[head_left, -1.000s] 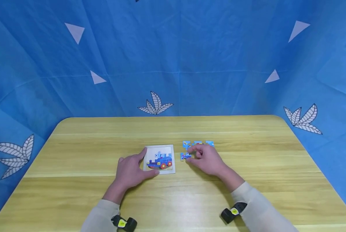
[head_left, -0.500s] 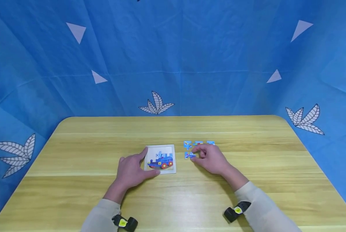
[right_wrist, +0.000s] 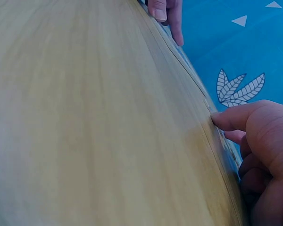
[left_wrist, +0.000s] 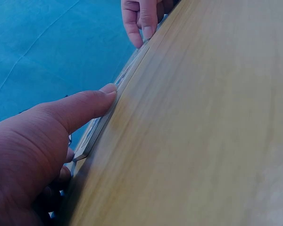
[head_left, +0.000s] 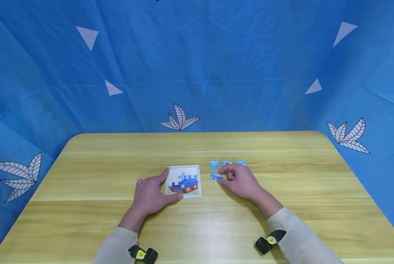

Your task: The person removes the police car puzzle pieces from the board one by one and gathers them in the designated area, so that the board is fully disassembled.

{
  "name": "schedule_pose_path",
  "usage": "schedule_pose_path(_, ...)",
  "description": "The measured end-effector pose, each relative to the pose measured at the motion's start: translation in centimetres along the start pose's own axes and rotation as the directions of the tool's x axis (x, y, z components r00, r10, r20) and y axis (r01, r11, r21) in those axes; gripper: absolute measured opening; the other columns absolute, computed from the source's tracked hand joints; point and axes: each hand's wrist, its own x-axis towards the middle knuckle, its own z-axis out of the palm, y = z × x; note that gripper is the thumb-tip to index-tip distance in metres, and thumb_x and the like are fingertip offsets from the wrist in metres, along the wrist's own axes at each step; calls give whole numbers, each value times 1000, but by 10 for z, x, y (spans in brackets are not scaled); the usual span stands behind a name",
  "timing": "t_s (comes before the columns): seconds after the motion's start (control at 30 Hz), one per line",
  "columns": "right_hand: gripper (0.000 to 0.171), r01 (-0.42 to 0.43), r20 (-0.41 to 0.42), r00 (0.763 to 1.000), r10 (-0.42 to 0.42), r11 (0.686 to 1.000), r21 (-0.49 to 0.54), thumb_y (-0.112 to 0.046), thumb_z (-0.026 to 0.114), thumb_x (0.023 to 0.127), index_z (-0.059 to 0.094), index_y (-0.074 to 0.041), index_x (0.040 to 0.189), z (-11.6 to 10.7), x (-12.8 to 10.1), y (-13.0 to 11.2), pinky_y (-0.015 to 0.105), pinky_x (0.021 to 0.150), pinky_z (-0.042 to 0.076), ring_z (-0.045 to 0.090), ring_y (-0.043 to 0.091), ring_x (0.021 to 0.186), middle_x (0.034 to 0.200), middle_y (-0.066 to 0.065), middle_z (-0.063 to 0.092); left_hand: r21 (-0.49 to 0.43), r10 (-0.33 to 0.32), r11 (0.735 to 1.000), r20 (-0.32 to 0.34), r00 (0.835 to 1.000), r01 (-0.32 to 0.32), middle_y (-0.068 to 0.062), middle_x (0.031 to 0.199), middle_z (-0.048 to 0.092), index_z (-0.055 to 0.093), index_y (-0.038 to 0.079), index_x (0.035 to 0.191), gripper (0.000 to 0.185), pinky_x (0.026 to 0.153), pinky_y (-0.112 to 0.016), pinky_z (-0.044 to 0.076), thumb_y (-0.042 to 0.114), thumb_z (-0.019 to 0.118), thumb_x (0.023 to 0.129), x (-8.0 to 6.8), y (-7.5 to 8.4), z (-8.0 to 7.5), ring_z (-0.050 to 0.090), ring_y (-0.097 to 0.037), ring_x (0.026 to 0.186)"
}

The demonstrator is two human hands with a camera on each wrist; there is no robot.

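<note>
My left hand [head_left: 152, 194] holds a square puzzle tray [head_left: 200, 183] with a pale border, its thumb at the near edge and its index finger at the left side. Inside the tray, a blue train with red wheels [head_left: 188, 188] is pictured beneath a white area. To the right of the tray, my right hand [head_left: 240, 181] pinches a small blue jigsaw piece [head_left: 215, 176] between thumb and index finger, at table level. Just behind it lie more blue jigsaw pieces [head_left: 214, 164], some partly hidden by the right hand. Both wrist views show the hands low at the tabletop.
The wooden table [head_left: 197, 231] has rounded far corners. A blue cloth [head_left: 203, 66] with white triangles and leaf drawings hangs behind and at both sides. Black wrist cameras [head_left: 143, 254] sit on both sleeves.
My right hand has shifted slightly to the right with the pinched jigsaw piece, then stayed put over the last half second. The left hand keeps its hold on the tray.
</note>
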Motion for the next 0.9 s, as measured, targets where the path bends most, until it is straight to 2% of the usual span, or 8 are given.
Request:
schedule_pose_path(0.23, 24, -13, -31, 999, 14, 1000, 25, -19, 77, 79, 69, -11, 100, 0, -2, 1, 36, 76, 40, 25, 8, 47, 51, -7, 28, 8, -6, 1000, 0, 1000, 6, -9, 127, 58, 42, 14, 142, 109, 76, -38, 26, 78, 67, 57, 0, 2, 0, 57, -23, 101)
schedule_pose_path(0.47, 27, -39, -71, 996, 47, 993, 113, -17, 79, 76, 69, -11, 101, 7, -4, -1, 35, 95, 37, 25, 8, 48, 51, -7, 25, 20, -15, 1000, 11, 1000, 14, -9, 127, 58, 41, 14, 142, 110, 76, -38, 26, 78, 67, 57, 1, 1, 0, 57, -22, 100)
schedule_pose_path(0.7, 28, -22, -73, 997, 33, 988, 152, -17, 79, 76, 68, -9, 101, 16, -7, -13, 34, 71, 41, 27, 7, 47, 52, -6, 29, 9, -15, 1000, 12, 1000, 15, -9, 127, 58, 41, 14, 142, 110, 75, -38, 26, 78, 67, 57, 0, 1, 0, 57, -22, 100)
schedule_pose_path(0.9, 32, -7, -71, 997, 20, 985, 174, -19, 80, 75, 68, -9, 103, 26, -5, -27, 32, 70, 41, 27, 7, 48, 53, -7, 28, 11, -11, 1000, 6, 1000, 11, -9, 127, 58, 42, 14, 142, 109, 75, -38, 26, 78, 67, 57, 0, 1, -1, 57, -23, 99)
